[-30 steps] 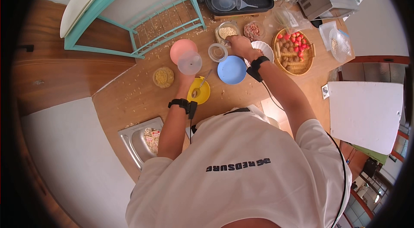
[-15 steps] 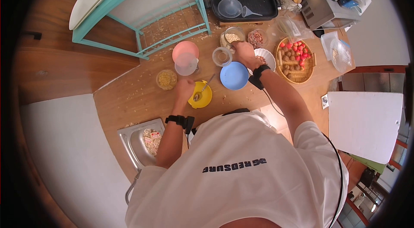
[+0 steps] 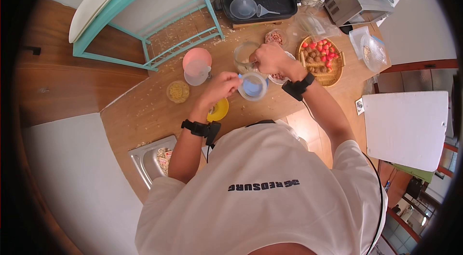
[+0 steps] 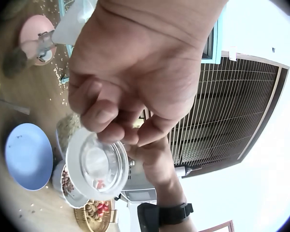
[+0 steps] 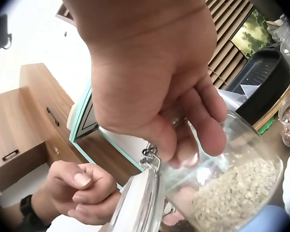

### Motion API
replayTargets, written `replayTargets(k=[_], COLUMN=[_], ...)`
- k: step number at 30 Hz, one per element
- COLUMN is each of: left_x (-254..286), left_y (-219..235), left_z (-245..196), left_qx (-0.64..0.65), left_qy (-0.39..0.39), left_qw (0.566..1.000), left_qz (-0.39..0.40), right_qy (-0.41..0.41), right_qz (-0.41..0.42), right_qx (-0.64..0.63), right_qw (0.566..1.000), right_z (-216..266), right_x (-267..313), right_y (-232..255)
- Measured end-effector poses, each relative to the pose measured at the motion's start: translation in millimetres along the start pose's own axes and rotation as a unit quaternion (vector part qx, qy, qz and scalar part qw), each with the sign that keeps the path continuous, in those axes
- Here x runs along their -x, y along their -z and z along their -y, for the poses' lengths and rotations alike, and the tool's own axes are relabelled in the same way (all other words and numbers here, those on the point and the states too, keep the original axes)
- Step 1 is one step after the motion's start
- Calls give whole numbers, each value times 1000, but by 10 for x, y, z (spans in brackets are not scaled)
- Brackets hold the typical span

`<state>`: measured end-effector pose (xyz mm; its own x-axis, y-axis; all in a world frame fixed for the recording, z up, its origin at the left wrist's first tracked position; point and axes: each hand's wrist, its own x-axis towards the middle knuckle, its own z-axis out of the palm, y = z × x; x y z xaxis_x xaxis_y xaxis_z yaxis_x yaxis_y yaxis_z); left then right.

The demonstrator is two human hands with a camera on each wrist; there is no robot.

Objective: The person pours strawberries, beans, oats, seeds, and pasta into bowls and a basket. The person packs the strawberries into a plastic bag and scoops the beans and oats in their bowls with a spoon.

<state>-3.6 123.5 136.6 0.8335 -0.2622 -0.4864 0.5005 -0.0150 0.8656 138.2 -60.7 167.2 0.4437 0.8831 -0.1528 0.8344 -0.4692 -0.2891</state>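
My right hand (image 3: 271, 58) grips a clear glass jar (image 5: 253, 133) by its rim near the wire clasp (image 5: 151, 157). Pale flaked grain (image 5: 237, 193) lies along the side of the tilted jar. The jar's round glass lid (image 3: 253, 86) hangs swung open, over the blue plate (image 4: 29, 155) in the head view. My left hand (image 3: 222, 88) has curled fingers and pinches the lid's edge. Left of it, a translucent funnel (image 3: 197, 72) sits in a small bottle (image 4: 36, 47) beside the pink plate (image 3: 197, 56). Below the left hand is a yellow bowl (image 3: 219, 110) with a spoon.
A bowl of yellow grain (image 3: 178, 92) stands at left, near a teal rack (image 3: 185, 45). Behind are a black pan (image 3: 270, 1) holding funnels and a container of reddish bits (image 3: 275, 38). A fruit basket (image 3: 333, 79) and a white fluted bowl (image 4: 73, 195) stand at right.
My left hand has left the funnel and moved right to the lid. My right hand has lifted and tilted the jar, bringing its lid over the blue plate.
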Motion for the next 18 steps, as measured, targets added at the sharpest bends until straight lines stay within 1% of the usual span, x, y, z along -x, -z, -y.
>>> replayTargets(k=[1, 2, 4, 5, 7, 8, 9, 10, 11, 12, 13, 14, 16, 17, 18], left_x=[-1, -42, -193, -283, -460, -561, -690, -725, -740, -725, -714, -707, -693, -681, -667], left_y=[-12, -25, -72, -126, -247, -253, -245, -257, -260, -270, -276, -281, -293, -295, -289], left_z=[-20, 19, 171, 241, 391, 558, 776, 836, 902, 913, 917, 918, 949, 967, 953], left_qx=[9, 9, 3, 4, 37, 41, 105, 168, 170, 243, 315, 315, 257, 259, 267], left_qy=[-10, -10, -35, -35, -9, -8, 8, 23, 24, 46, 66, 66, 73, 74, 81], left_qw=[999, 999, 982, 982, 979, 978, 987, 985, 984, 969, 946, 946, 962, 961, 957], left_qz=[-41, -40, -187, -188, -201, -203, -123, -41, -41, 0, 42, 43, 57, 57, 74], right_qy=[19, 19, 39, 40, 48, 50, 56, 61, 61, -27, -115, -116, -86, -87, -83], right_qz=[23, 24, 36, 37, 100, 103, 104, 106, 108, 164, 216, 217, 190, 192, 160], right_qx=[-7, -7, -84, -83, -91, -92, -128, -165, -165, -238, -306, -306, -205, -206, -170], right_qw=[1000, 1000, 995, 995, 990, 989, 985, 979, 978, 957, 920, 920, 956, 956, 969], right_z=[-5, -33, -106, -129, -139, -153, -174, -171, -169, -132, -96, -54, 27, 21, 8], right_x=[33, 66, 124, 138, 154, 163, 172, 178, 187, 197, 203, 206, 215, 222, 221], right_y=[14, -12, -89, -123, -172, -208, -244, -250, -256, -219, -195, -194, -212, -278, -366])
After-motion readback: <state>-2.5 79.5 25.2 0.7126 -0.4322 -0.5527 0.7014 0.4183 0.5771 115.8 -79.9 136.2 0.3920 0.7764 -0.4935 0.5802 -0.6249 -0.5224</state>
